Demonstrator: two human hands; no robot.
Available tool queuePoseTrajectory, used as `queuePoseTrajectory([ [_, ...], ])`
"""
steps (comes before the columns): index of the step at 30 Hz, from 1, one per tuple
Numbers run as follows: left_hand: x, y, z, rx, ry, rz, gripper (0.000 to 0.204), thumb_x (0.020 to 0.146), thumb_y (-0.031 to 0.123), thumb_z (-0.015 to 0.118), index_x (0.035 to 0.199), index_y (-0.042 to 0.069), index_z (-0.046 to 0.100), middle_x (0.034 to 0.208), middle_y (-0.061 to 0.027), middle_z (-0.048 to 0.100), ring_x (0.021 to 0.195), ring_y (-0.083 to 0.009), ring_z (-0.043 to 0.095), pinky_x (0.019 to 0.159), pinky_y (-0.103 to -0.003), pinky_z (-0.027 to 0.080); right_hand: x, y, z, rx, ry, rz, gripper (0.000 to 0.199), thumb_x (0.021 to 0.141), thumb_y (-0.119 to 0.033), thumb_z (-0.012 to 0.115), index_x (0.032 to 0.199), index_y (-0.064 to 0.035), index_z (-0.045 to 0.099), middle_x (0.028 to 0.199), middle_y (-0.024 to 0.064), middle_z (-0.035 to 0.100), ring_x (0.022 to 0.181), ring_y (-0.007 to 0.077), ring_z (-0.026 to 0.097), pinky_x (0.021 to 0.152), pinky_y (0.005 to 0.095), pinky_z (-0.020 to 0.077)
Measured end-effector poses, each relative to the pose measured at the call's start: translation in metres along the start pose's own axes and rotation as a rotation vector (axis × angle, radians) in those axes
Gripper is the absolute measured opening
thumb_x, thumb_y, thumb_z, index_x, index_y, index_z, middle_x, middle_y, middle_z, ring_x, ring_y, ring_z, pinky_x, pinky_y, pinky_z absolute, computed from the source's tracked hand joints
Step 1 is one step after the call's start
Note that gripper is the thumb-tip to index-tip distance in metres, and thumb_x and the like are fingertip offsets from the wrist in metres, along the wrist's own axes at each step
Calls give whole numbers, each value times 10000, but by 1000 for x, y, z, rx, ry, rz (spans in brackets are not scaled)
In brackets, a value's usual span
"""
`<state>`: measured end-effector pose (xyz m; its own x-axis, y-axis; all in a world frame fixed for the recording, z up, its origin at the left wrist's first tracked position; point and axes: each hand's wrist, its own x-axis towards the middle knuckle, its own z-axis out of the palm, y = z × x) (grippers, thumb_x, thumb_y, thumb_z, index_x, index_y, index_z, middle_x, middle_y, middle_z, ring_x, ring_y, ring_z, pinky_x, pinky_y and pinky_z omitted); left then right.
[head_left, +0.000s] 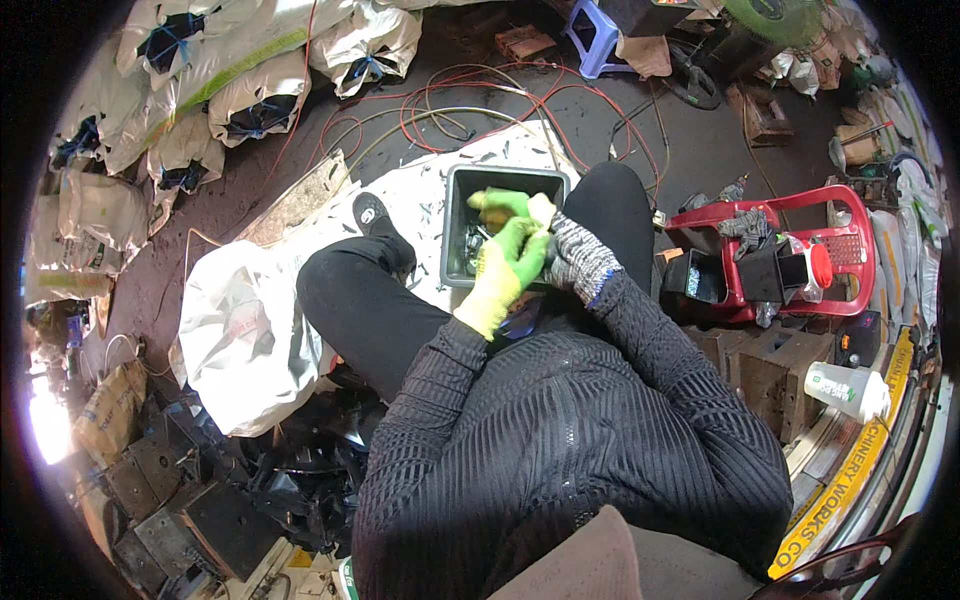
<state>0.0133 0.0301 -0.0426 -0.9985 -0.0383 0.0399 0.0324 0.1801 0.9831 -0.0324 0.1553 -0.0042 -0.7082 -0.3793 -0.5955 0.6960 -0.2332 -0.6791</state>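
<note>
My left hand (507, 268), in a yellow-green glove, is closed, its fingertips meeting my right hand over a dark rectangular bin (453, 235). My right hand (580, 262) wears a grey-and-white knit glove; its fingers are bent and partly hidden by the left. A blurred yellow-green piece (495, 204), like part of a glove, extends leftward from the right fingertips over the bin. Whether it is worn or held cannot be told. Anything small between the hands is hidden. Small dark and shiny pieces lie inside the bin, which stands between my legs.
A white sack (245, 335) and a heap of black parts (310, 465) lie to my left. On the right, a red plastic chair (850, 240) carries black containers. Red hoses (410, 110) cross the floor ahead. A blue stool (598, 45) stands at the far side.
</note>
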Motion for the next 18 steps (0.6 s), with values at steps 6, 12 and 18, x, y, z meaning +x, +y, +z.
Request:
queuePoseTrajectory([
  [6, 10, -4, 8, -7, -152, -345, 251, 827, 224, 727, 999, 56, 654, 825, -23, 636, 769, -101, 565, 708, -276, 464, 45, -2, -15, 5, 59, -281, 361, 996, -269, 549, 1304, -80, 549, 1102, 33, 619, 966, 122, 571, 792, 285, 490],
  [12, 29, -8, -9, -91, 306, -309, 273, 831, 92, 649, 1095, 29, 622, 849, -24, 640, 760, -95, 569, 694, -245, 472, 57, 32, 12, 190, -84, -103, 281, 1028, -285, 514, 1171, -69, 621, 1014, -7, 652, 922, 88, 583, 812, 234, 485],
  [18, 26, -13, -21, -417, 311, -296, 200, 890, 40, 566, 1074, -13, 624, 929, -44, 648, 830, -104, 585, 734, -239, 476, 30, 19, 23, -391, -154, -155, 384, 1080, -257, 372, 1356, -53, 545, 1279, 28, 601, 1130, 107, 560, 990, 268, 449],
])
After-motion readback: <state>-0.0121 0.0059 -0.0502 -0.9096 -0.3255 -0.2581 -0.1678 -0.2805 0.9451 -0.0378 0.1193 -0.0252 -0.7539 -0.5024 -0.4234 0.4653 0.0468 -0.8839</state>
